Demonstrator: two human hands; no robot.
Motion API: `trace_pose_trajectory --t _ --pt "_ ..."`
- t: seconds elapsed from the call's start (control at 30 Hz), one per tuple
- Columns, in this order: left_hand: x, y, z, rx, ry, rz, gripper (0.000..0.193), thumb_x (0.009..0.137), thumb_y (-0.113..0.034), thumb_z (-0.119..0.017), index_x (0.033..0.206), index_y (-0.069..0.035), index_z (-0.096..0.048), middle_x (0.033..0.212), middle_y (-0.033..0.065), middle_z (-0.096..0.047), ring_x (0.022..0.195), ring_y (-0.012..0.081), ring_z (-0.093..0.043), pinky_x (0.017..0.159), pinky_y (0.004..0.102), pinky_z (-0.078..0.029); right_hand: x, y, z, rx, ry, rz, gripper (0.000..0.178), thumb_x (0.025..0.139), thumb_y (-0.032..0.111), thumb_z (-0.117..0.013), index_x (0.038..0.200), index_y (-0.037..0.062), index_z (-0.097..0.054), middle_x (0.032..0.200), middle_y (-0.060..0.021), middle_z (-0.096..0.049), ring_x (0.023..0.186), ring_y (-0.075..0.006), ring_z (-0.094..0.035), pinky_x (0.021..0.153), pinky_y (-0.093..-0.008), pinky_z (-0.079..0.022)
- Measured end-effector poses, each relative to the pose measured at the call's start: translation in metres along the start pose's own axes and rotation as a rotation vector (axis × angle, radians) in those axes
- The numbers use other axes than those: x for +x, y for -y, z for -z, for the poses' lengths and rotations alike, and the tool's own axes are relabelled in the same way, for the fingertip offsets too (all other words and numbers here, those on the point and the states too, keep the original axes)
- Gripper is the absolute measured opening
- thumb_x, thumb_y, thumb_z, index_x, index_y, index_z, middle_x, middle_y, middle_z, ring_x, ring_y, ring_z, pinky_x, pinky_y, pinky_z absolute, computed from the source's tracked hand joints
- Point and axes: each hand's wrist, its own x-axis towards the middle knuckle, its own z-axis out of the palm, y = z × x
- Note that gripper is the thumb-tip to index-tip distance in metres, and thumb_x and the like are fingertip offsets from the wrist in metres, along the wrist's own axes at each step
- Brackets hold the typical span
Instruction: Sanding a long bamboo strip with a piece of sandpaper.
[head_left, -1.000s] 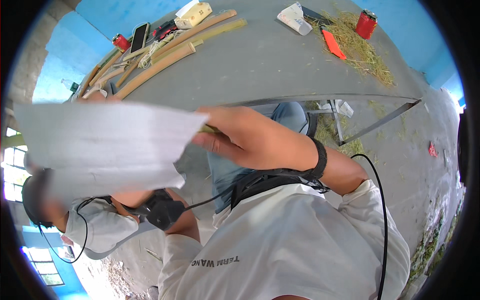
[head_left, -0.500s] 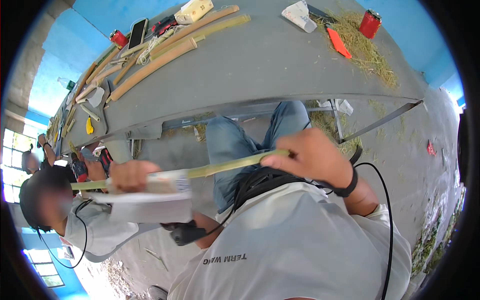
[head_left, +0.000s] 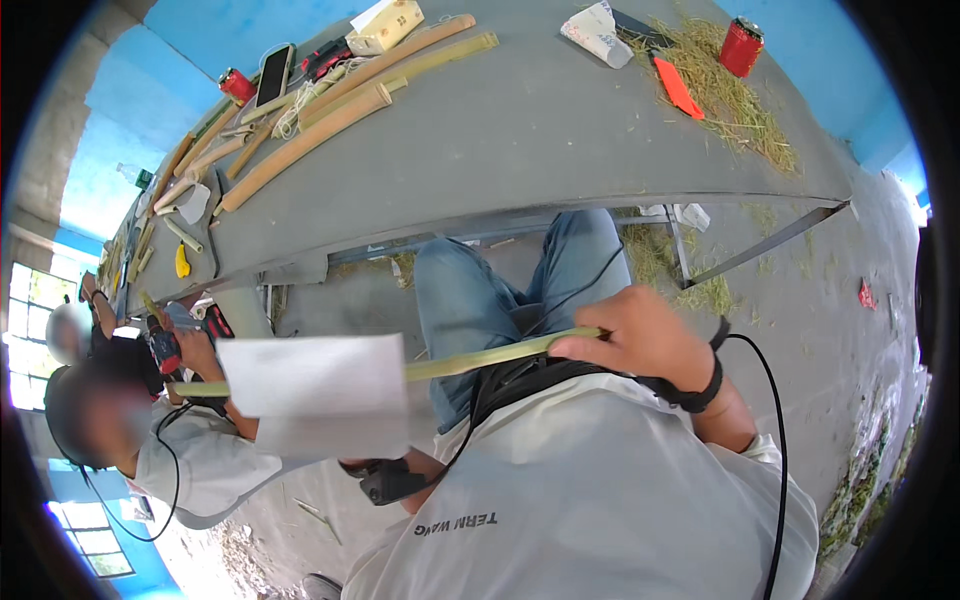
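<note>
A long, narrow green bamboo strip (head_left: 480, 358) runs across my lap. My right hand (head_left: 650, 340) is closed around its right end, thumb along the strip. A folded white paper sheet (head_left: 312, 378) hangs over the strip's left part and hides my left hand and its fingers. My left forearm (head_left: 425, 466) comes up to the sheet from below, and the sheet is held in the air there. Beyond the sheet, the strip's left end (head_left: 195, 389) sticks out toward a person beside me.
The grey table (head_left: 480, 140) ahead holds bamboo pieces (head_left: 310, 145), a phone (head_left: 274, 75), red cans (head_left: 741, 47), dry shavings (head_left: 745, 115) and an orange-handled tool (head_left: 678, 88). At my left, a co-worker (head_left: 200, 440) sits close, near a red-black power drill (head_left: 163, 345). A black cable (head_left: 783, 450) hangs at my right.
The sheet's flap has swung up over my left hand, which was visible gripping it around the strip. My right hand and the strip have shifted slightly right and nearer to me.
</note>
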Motion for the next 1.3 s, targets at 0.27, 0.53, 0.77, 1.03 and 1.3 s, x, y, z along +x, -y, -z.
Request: trace_pose_trajectory --t 0.27,0.53,0.77,1.03,1.3 --pt "-0.005 -0.004 -0.003 0.028 -0.012 0.002 0.025 0.104 -0.027 -0.047 0.085 -0.014 -0.056 0.066 -0.0061 -0.04 0.064 0.0091 -0.042 0.063 0.0276 -0.036 -0.003 0.001 0.002 -0.145 -0.003 0.035 0.062 0.088 0.06 -0.07 0.06 0.0057 -0.058 0.052 -0.0138 -0.049 0.05 -0.0385 -0.051 0.048 -0.043 -0.039" --pt "-0.009 -0.007 0.002 0.048 -0.033 -0.014 0.024 0.104 -0.028 -0.047 0.086 -0.014 -0.056 0.068 -0.0056 -0.04 0.065 0.0097 -0.042 0.064 0.0282 -0.036 -0.005 0.006 0.015 -0.22 0.108 -0.144 0.063 0.088 0.057 -0.072 0.058 0.0051 -0.054 0.051 -0.0147 -0.047 0.049 -0.0383 -0.05 0.047 -0.0434 -0.038" --pt "-0.016 -0.014 0.002 0.053 -0.03 -0.038 0.024 0.104 -0.029 -0.047 0.088 -0.014 -0.055 0.07 -0.0052 -0.041 0.066 0.0102 -0.043 0.065 0.0287 -0.036 -0.002 0.005 0.009 -0.151 -0.044 0.015 0.062 0.088 0.057 -0.073 0.058 0.0053 -0.054 0.051 -0.0139 -0.048 0.049 -0.0378 -0.05 0.047 -0.0427 -0.039" --pt "-0.018 -0.011 0.003 0.078 -0.041 -0.028 0.023 0.104 -0.03 -0.046 0.09 -0.014 -0.055 0.072 -0.0048 -0.041 0.068 0.0108 -0.043 0.066 0.0292 -0.037 -0.006 0.006 0.004 -0.082 0.052 -0.01 0.06 0.089 0.057 -0.072 0.06 0.0063 -0.057 0.053 -0.0134 -0.05 0.051 -0.0373 -0.052 0.047 -0.0417 -0.039" --pt "-0.019 -0.012 0.001 0.085 -0.039 -0.023 0.023 0.105 -0.031 -0.046 0.092 -0.014 -0.055 0.073 -0.0043 -0.042 0.069 0.0114 -0.044 0.067 0.0298 -0.037 0.002 0.003 -0.003 -0.223 0.136 -0.073 0.06 0.089 0.058 -0.071 0.061 0.0067 -0.057 0.052 -0.0121 -0.051 0.049 -0.0364 -0.052 0.047 -0.0417 -0.039"
